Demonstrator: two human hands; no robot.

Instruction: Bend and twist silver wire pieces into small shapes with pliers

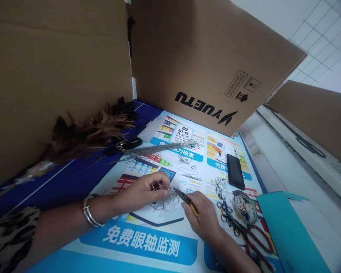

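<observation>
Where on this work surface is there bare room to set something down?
Free: the blue strip between the feather duster and left hand; the poster's near edge below both hands. Crowded: right of the right hand, with wire rings, scissors and phone.

Feather duster along the cardboard wall, black phone and red-handled scissors on the poster.

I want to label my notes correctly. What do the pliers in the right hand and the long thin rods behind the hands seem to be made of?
The pliers in the right hand: dark, dull metal jaws, probably steel; the handles look yellow, likely plastic-coated. The rods: thin silver-grey wire, apparently bare metal, since they catch light along their length. The left hand pinches a small bent wire piece of similar look.
</observation>
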